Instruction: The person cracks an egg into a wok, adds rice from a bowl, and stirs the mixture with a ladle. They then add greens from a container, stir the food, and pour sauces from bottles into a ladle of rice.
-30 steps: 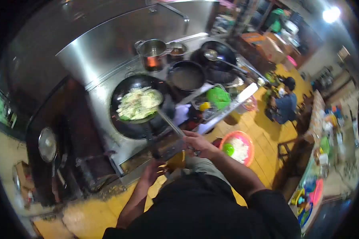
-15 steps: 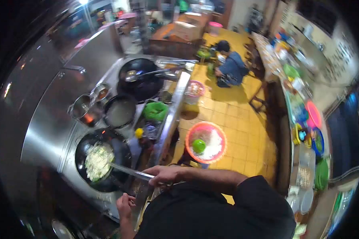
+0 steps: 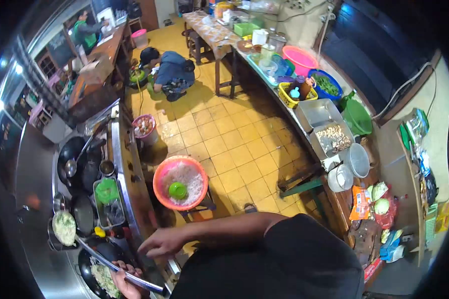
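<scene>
My left hand point(image 3: 126, 280) is wrapped around the metal handle of a long-handled scoop point(image 3: 102, 259), low at the left. Pale food with green bits point(image 3: 64, 228) heaps over its head and hides its shape, above a pot point(image 3: 56, 244) on the stove. Beneath the handle sits a dark wok point(image 3: 86, 266), partly covered by my hand, with more of the same pale food point(image 3: 104, 277) in it. My right hand point(image 3: 162, 243) hovers off the handle near the stove's front edge, fingers stretched out and holding nothing.
Right of the stove stands an orange basin point(image 3: 158, 185) of white food with a green bowl point(image 3: 177, 190). A person point(image 3: 172, 74) crouches on the tiled floor point(image 3: 224, 129). A long table point(image 3: 264, 84) along the right carries trays, basins and vegetables. A green-lined tray point(image 3: 115, 214) lies beside the pans.
My view has swung right. My right hand has let go of the scoop's handle, and my left hand has taken it. The loaded scoop is now out of the wok, above the pot.
</scene>
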Demonstrator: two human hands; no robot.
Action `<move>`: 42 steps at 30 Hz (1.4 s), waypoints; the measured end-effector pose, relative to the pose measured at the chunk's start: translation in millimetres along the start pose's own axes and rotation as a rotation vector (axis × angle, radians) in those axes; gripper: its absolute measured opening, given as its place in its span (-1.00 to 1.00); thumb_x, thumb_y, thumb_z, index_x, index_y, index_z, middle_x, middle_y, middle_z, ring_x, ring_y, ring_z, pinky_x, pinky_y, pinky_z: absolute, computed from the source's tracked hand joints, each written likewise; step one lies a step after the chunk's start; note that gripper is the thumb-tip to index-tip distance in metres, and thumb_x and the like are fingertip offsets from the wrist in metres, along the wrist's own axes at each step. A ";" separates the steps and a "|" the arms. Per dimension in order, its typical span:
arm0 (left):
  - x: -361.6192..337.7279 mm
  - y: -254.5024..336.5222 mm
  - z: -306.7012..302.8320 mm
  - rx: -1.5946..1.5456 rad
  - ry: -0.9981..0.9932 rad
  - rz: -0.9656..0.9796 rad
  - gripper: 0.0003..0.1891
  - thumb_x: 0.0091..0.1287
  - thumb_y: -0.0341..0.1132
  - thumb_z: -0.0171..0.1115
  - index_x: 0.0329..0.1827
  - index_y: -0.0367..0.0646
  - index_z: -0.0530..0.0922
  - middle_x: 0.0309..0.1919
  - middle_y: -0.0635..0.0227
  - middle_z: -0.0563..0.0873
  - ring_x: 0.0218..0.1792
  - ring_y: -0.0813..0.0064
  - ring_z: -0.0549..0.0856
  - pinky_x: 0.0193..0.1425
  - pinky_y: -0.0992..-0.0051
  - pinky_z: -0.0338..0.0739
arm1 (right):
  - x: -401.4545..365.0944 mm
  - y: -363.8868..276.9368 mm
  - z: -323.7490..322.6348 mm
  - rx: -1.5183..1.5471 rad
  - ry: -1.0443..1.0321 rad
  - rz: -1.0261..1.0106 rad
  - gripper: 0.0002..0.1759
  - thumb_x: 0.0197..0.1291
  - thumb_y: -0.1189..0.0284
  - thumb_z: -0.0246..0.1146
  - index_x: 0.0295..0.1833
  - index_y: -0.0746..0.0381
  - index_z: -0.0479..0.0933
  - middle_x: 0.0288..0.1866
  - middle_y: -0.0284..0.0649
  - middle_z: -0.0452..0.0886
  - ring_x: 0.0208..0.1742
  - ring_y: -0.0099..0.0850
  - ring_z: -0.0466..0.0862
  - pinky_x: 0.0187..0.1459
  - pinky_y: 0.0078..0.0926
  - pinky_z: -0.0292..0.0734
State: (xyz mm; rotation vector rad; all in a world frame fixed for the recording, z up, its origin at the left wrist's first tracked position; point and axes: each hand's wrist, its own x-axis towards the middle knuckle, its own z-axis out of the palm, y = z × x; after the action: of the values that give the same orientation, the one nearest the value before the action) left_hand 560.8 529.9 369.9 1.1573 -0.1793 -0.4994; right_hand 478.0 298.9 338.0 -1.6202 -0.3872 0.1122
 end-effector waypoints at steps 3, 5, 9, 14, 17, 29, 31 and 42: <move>-3.4 -7.2 48.9 0.142 -0.066 -0.073 -0.74 0.30 -0.31 0.05 0.00 -0.15 0.31 -0.31 0.41 0.45 -0.48 0.62 0.49 -0.51 0.56 0.53 | -99.6 27.4 -53.4 -0.664 0.199 0.513 -0.62 0.25 0.26 0.14 0.06 0.29 0.43 -0.20 0.10 0.62 -0.19 0.10 0.62 -0.20 -0.05 0.53; -2.0 -27.8 83.7 0.174 -0.141 -0.206 -0.68 0.12 -0.38 0.06 -0.03 -0.13 0.31 -0.32 0.38 0.47 -0.57 0.59 0.47 -0.58 0.51 0.50 | -177.3 37.8 -81.0 -0.624 0.111 0.639 -0.59 0.24 0.25 0.17 0.08 0.30 0.42 -0.21 0.07 0.64 -0.18 0.08 0.63 -0.15 -0.06 0.53; 17.8 -112.6 141.8 0.029 -0.417 -0.416 -0.69 0.09 -0.42 0.10 -0.08 -0.17 0.34 -0.32 0.31 0.46 -0.58 0.46 0.46 -0.59 0.35 0.45 | -347.3 52.2 -113.2 -0.516 0.312 0.562 -0.56 0.26 0.24 0.16 0.17 0.25 0.43 -0.18 0.09 0.65 -0.13 0.06 0.63 -0.09 -0.09 0.53; 28.6 -231.0 263.8 -0.081 -0.371 -0.864 -0.59 -0.05 -0.60 0.12 -0.09 -0.15 0.31 -0.39 0.33 0.44 -0.59 0.49 0.44 -0.58 0.46 0.39 | -475.1 -28.7 -160.9 -0.530 0.290 1.127 -0.49 0.30 0.19 0.11 0.29 0.20 0.40 -0.12 0.10 0.64 0.00 0.04 0.61 -0.01 -0.09 0.50; 27.9 -242.9 344.8 0.088 -0.622 -0.912 -0.63 -0.08 -0.57 0.17 -0.17 -0.17 0.33 -0.45 0.32 0.48 -0.57 0.53 0.51 -0.57 0.58 0.39 | -546.3 21.6 -171.2 -0.639 0.582 1.005 -0.47 0.28 0.19 0.12 0.28 0.25 0.40 -0.10 0.09 0.64 -0.02 0.03 0.63 -0.03 -0.08 0.51; 231.8 -311.1 527.1 0.588 -1.051 -0.773 -0.68 0.11 -0.47 0.30 -0.10 -0.21 0.40 -0.34 0.32 0.60 -0.43 0.54 0.61 -0.35 0.52 0.55 | -548.1 22.3 -365.6 -0.299 1.363 0.977 -0.62 0.24 0.24 0.22 0.06 0.24 0.61 -0.42 -0.11 0.68 -0.36 -0.33 0.70 -0.27 -0.38 0.55; 277.6 -311.7 555.0 0.636 -1.100 -0.809 -0.62 0.12 -0.48 0.30 0.00 -0.25 0.41 -0.29 0.26 0.63 -0.33 0.51 0.64 -0.23 0.50 0.59 | -548.8 27.2 -421.5 -0.307 1.517 0.941 -0.65 0.26 0.27 0.21 0.02 0.28 0.61 -0.41 -0.13 0.70 -0.34 -0.32 0.72 -0.27 -0.36 0.56; 445.2 -294.9 657.4 0.667 -1.251 -0.947 -0.45 0.04 -0.55 0.37 0.13 -0.22 0.40 -0.27 0.33 0.64 -0.22 0.54 0.61 -0.13 0.50 0.56 | -543.1 99.6 -763.7 -0.945 1.534 1.075 -0.81 0.14 0.43 0.15 -0.28 0.26 0.66 -0.31 0.03 0.67 -0.28 -0.07 0.70 -0.19 -0.11 0.58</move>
State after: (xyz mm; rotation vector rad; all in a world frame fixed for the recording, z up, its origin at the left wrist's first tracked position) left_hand 613.3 -313.6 314.1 1.3749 -0.9434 -2.1049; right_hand 218.6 -600.0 225.2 -2.1044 1.8479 -0.5771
